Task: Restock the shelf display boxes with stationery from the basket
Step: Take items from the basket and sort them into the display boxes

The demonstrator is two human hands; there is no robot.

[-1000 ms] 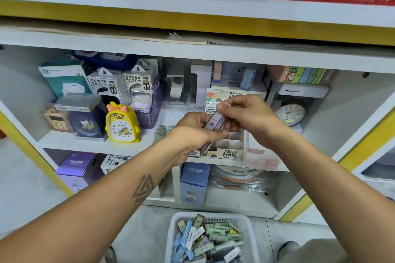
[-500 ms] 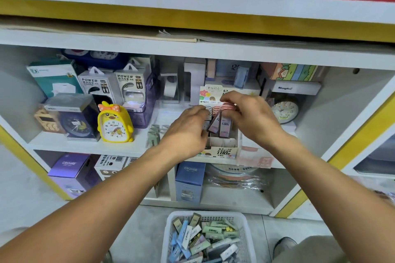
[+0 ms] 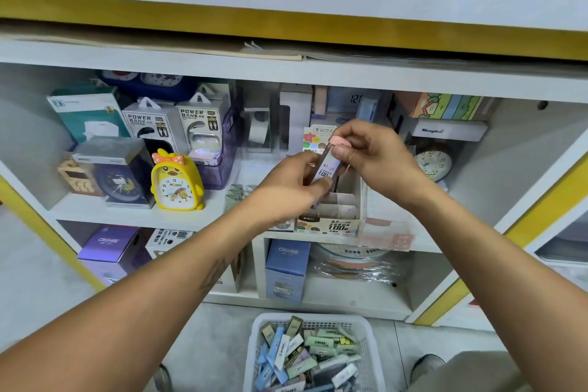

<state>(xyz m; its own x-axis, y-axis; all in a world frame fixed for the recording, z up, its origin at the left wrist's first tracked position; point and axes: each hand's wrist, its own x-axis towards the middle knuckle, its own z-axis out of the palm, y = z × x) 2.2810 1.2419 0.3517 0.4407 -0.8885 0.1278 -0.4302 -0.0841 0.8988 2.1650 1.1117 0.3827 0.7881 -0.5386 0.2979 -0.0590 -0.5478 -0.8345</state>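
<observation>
Clocks and power bank boxes fill the shelf's left side. Left hand pinches the lower end of a lead case; right hand pinches its pink-capped top, just above the divided display box. Basket of stationery sits on the floor below.

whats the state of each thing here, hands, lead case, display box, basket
left hand: pinches the lower end of the lead case
right hand: pinches the top of the lead case
lead case: held upright above the display box, not yet slotted in
display box: on the shelf, open top, the dividers in view bare
basket: on the floor, holding many loose cases
</observation>
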